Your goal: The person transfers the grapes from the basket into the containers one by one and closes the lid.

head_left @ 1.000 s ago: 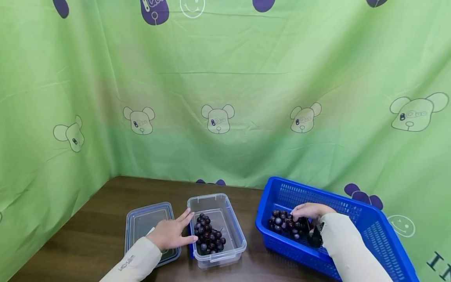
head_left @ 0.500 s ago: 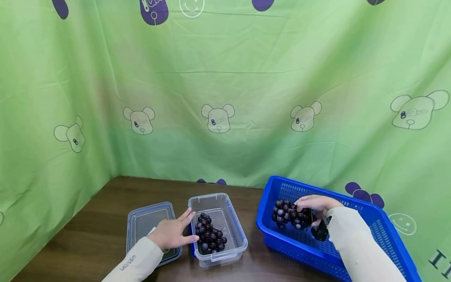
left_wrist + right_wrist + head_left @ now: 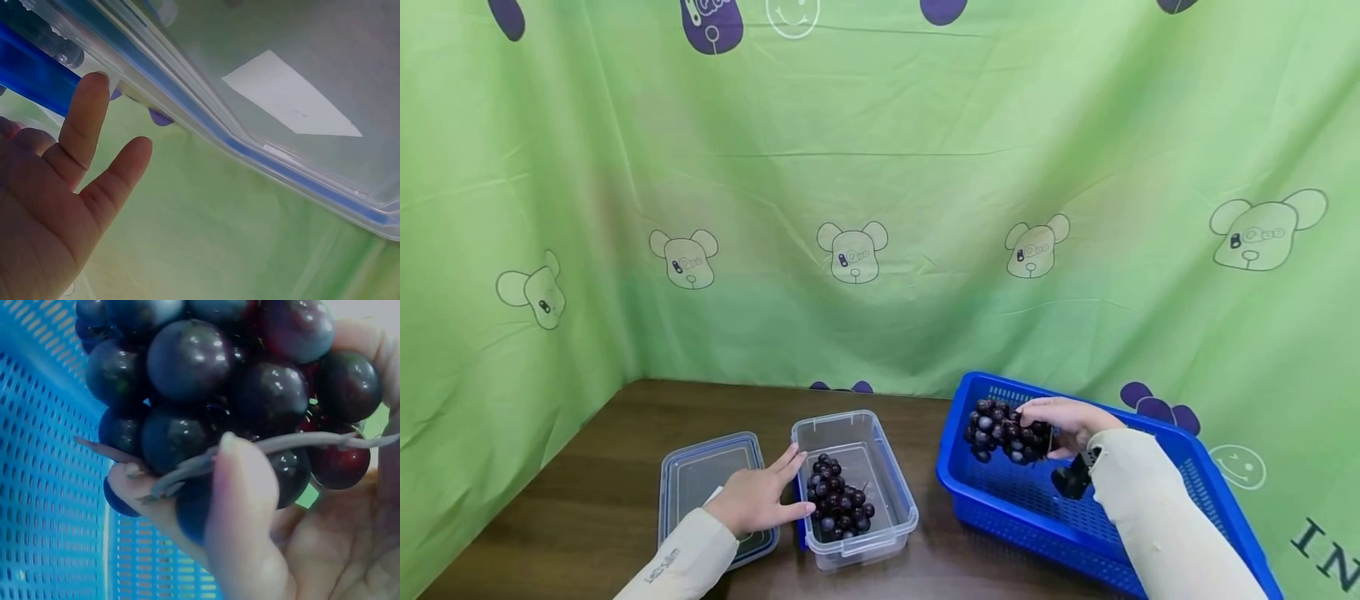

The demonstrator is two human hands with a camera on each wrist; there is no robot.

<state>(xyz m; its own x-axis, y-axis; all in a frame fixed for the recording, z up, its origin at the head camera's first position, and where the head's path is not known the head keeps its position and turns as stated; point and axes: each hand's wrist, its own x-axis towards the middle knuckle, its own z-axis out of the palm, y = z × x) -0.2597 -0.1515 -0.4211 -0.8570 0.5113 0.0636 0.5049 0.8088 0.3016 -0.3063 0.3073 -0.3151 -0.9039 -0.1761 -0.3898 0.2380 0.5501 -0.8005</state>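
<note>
A bunch of dark grapes [image 3: 996, 429] is held up over the blue basket [image 3: 1037, 533] by my right hand [image 3: 1067, 421]. In the right wrist view the thumb and fingers grip the grapes [image 3: 190, 359] around their brown stem [image 3: 300, 442]. My left hand [image 3: 760, 496] has its fingers spread and touches the left rim of a clear plastic container [image 3: 887, 492]. Inside that container, along its left side, lies another bunch of grapes [image 3: 838, 500]. The left wrist view shows the palm and fingers of the left hand [image 3: 62, 194] outstretched and holding nothing.
A clear lid [image 3: 711, 467] with a blue seal lies on the brown table [image 3: 625, 483], partly under the left forearm. A white label [image 3: 290, 94] is on the clear plastic in the left wrist view. A green printed curtain [image 3: 865, 333] stands behind the table.
My right hand has raised the bunch of grapes from the bottom of the basket. The left hand stays at the container's rim. The head view has shifted slightly.
</note>
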